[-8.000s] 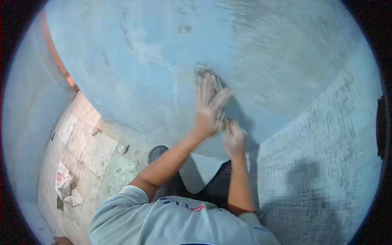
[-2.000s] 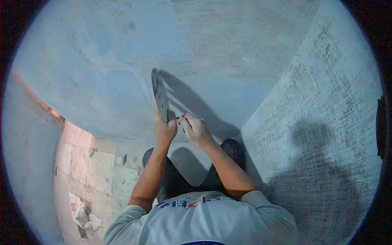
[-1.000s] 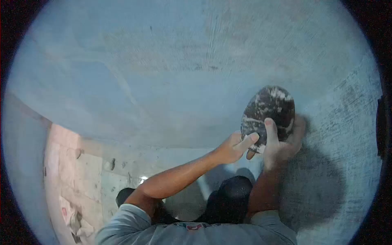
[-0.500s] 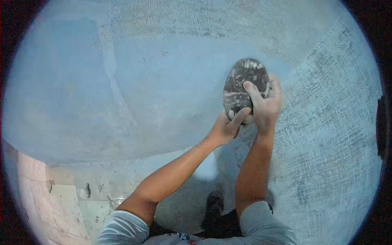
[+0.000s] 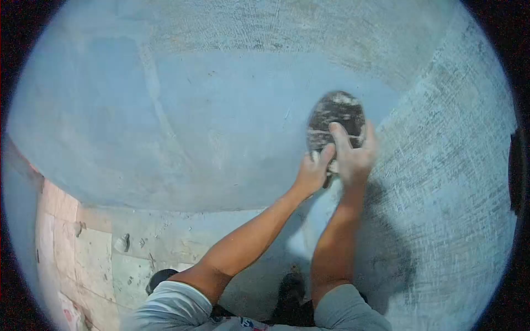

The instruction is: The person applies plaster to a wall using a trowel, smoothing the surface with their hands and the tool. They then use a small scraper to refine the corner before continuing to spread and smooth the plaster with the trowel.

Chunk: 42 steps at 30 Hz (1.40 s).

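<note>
A dark oval pad [image 5: 335, 110], smeared with white dust and crossed by a pale line, is held against or just over the blue wall [image 5: 243, 105]; contact is hidden. My left hand [image 5: 313, 172] grips the pad's lower end, thumb on top. My right hand [image 5: 355, 157] holds its right side, with one digit lying across the upper face and other fingers around the edge. Both hands look dusty. What lies under the pad cannot be seen.
Rough, scratched blue-grey surface [image 5: 452, 182] extends on the right. A pale tiled floor [image 5: 94, 248] with scattered debris and a small light-coloured lump [image 5: 122, 243] lies at lower left. A dark shoe [image 5: 291, 287] shows below my arms.
The pad and both hands have shifted slightly down in the view. The camera view has also moved a little, bringing more of the floor at lower left into sight.
</note>
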{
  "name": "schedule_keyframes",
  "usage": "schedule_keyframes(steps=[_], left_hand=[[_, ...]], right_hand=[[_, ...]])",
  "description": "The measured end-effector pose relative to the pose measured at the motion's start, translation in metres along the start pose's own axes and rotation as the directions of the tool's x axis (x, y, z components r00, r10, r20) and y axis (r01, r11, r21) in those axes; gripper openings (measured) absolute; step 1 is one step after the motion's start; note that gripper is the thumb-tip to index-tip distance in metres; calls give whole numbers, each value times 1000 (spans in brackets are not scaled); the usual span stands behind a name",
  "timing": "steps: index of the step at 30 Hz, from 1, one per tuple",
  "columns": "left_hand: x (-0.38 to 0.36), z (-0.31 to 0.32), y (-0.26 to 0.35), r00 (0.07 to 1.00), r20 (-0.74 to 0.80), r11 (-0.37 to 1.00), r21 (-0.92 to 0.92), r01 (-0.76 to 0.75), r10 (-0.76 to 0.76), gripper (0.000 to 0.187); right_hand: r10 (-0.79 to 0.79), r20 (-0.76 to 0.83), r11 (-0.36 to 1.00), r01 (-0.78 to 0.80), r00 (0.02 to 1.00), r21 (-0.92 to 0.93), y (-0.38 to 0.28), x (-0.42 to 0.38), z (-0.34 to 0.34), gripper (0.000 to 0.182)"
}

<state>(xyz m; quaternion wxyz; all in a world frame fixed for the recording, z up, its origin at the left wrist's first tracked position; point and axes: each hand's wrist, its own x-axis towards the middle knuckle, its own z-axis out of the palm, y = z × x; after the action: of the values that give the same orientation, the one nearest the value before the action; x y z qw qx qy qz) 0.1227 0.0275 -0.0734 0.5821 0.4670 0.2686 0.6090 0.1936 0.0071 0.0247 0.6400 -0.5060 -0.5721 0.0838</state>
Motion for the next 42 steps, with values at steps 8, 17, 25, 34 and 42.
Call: schedule_keyframes(steps=[8,17,25,34,42], left_hand=[[-10,-102,29,965,-64,881,426,-205,256,32],[-21,-97,45,969,-189,987,21,-157,158,37],[-21,-4,39,991,116,994,-80,79,-69,57],[-43,-92,19,985,-151,995,-54,-86,77,49],[-34,-194,38,978,-52,979,-25,-202,200,50]], right_hand=[[-300,82,954,299,950,25,-71,-35,112,21],[-265,44,961,260,963,98,-69,-38,113,22],[205,-122,979,-202,971,29,-40,-8,-1,34],[97,283,995,-94,954,-27,-87,-41,89,26],[-225,322,971,239,920,-3,-121,-79,179,18]])
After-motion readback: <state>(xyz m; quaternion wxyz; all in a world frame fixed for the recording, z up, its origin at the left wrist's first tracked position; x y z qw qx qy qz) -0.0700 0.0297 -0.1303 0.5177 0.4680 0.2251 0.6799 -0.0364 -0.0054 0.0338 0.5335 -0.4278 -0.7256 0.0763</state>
